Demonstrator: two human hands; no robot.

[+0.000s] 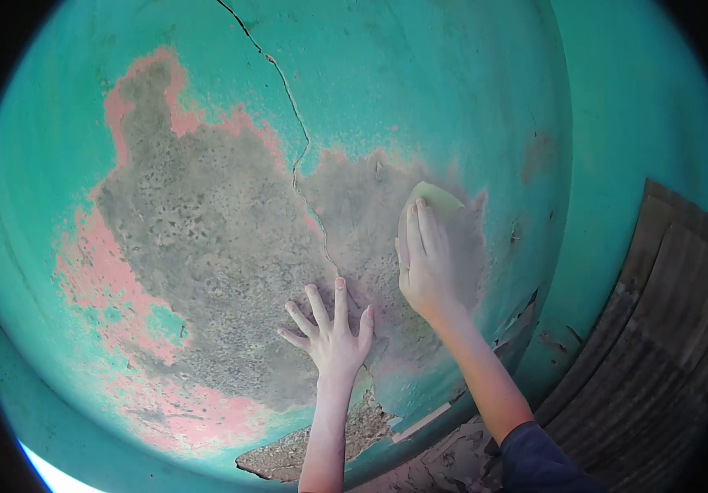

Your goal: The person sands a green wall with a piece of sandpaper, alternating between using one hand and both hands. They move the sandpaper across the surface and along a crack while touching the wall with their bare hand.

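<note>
My left hand point(336, 339) lies with its fingers spread on a bare grey patch point(206, 222) of the wall, just below the lower part of a long crack. Up and to the right, my right hand point(428, 261) presses a pale green sheet point(440, 197) against the right side of the same patch. Its fingers are held together over the sheet, which shows past the fingertips. Pink paint point(107, 271) edges the grey patch, and green paint point(387, 74) surrounds it.
A thin crack point(292, 107) runs down from the top. Broken plaster point(288, 454) shows at the wall's lower edge. Brown corrugated sheets point(650, 353) lean at the lower right, beside another green wall surface point(625, 107).
</note>
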